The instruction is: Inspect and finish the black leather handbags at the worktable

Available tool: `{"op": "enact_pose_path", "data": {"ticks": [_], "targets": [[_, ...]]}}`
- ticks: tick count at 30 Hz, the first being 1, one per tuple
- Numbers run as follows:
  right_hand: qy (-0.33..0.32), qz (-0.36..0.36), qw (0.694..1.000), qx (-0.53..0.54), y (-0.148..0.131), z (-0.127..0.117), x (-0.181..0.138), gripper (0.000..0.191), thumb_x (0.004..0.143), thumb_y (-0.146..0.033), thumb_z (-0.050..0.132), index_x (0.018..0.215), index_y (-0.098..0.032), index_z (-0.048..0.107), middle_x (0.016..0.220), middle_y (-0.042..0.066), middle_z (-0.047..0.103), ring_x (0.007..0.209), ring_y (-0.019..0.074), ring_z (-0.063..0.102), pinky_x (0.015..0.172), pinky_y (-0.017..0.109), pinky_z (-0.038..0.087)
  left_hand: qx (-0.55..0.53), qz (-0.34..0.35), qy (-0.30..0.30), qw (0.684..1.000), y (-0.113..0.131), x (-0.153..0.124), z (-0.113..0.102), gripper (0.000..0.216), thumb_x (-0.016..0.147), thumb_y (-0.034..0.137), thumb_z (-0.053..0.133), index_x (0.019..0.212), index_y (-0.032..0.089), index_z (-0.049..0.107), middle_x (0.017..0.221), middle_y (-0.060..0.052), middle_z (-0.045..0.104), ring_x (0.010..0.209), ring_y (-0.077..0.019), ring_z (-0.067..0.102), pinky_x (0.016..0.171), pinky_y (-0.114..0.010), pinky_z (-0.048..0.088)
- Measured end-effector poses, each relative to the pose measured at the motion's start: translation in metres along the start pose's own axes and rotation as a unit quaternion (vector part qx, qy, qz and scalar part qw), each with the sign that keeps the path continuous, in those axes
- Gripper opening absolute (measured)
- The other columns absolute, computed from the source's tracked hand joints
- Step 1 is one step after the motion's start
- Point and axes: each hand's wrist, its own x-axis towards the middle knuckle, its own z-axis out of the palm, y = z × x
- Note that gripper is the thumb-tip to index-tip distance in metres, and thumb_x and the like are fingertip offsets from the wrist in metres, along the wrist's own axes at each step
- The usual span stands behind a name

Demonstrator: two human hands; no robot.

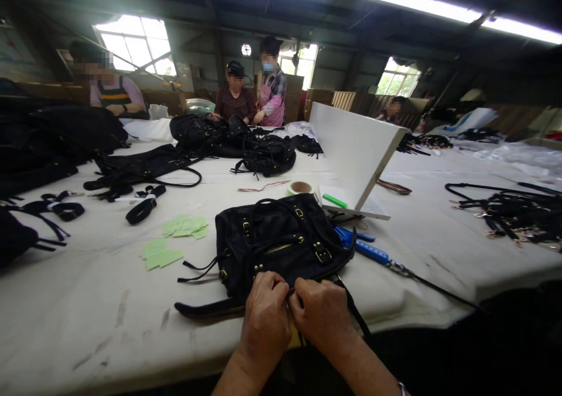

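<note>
A black handbag [281, 244] with brass-coloured buckles and a short zip lies on the table in front of me. My left hand [266, 311] is closed on its near edge, the fingers pinched together. Close beside it, my right hand [320, 311] grips the same edge with curled fingers. What lies between the fingertips is hidden. A black strap [206, 310] sticks out to the left of my left hand. To the right of the bag rests a blue-handled tool [373, 252] with a metal fitting and a long dark cord or rod.
Green paper slips [184, 226] lie left of the bag. Behind it are a tape roll [300, 188], a green marker-like item [335, 200] and an upright white board [355, 150]. Black bags [263, 153] and coiled straps [147, 204] spread leftward; straps with clips [518, 209] lie right. Several people sit or stand beyond.
</note>
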Motion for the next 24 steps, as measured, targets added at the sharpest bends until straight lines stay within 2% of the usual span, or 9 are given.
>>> {"op": "enact_pose_path", "data": {"ticks": [9, 14, 19, 24], "targets": [[-0.044, -0.015, 0.999, 0.019, 0.0068, -0.005, -0.0002, 0.017, 0.081, -0.017, 0.052, 0.064, -0.019, 0.058, 0.059, 0.002, 0.063, 0.053, 0.0159, 0.058, 0.054, 0.031, 0.017, 0.029, -0.007, 0.006, 1.0, -0.0001, 0.0006, 0.0015, 0.018, 0.074, 0.002, 0.044, 0.074, 0.015, 0.057, 0.085, -0.009, 0.052, 0.085, -0.0216, 0.048, 0.074, -0.037, 0.043], [-0.017, 0.007, 1.0, -0.006, 0.0023, -0.0001, 0.0011, 0.018, 0.078, -0.019, 0.055, 0.061, -0.019, 0.059, 0.059, 0.004, 0.064, 0.053, 0.0181, 0.059, 0.054, 0.029, 0.019, 0.044, -0.009, 0.003, 0.999, 0.0021, 0.0026, 0.0014, 0.017, 0.079, 0.005, 0.044, 0.07, 0.016, 0.055, 0.083, -0.008, 0.052, 0.082, -0.0205, 0.047, 0.072, -0.035, 0.042], [0.029, -0.011, 0.999, -0.028, -0.0025, 0.0012, 0.0019, 0.016, 0.074, -0.016, 0.055, 0.058, -0.019, 0.058, 0.056, 0.006, 0.062, 0.053, 0.0203, 0.059, 0.054, 0.03, 0.022, 0.052, -0.007, -0.002, 0.999, 0.0022, 0.0024, 0.0024, 0.02, 0.082, 0.007, 0.043, 0.072, 0.016, 0.057, 0.083, -0.008, 0.052, 0.082, -0.0201, 0.048, 0.072, -0.035, 0.042], [0.015, -0.003, 0.999, -0.032, 0.0048, 0.0016, 0.002, 0.015, 0.077, -0.019, 0.056, 0.062, -0.019, 0.059, 0.06, 0.006, 0.064, 0.055, 0.0194, 0.058, 0.055, 0.03, 0.021, 0.053, 0.002, -0.015, 0.998, 0.0012, 0.0007, 0.0023, 0.022, 0.082, 0.004, 0.042, 0.078, 0.015, 0.06, 0.086, -0.009, 0.053, 0.085, -0.0211, 0.048, 0.076, -0.036, 0.043]]}}
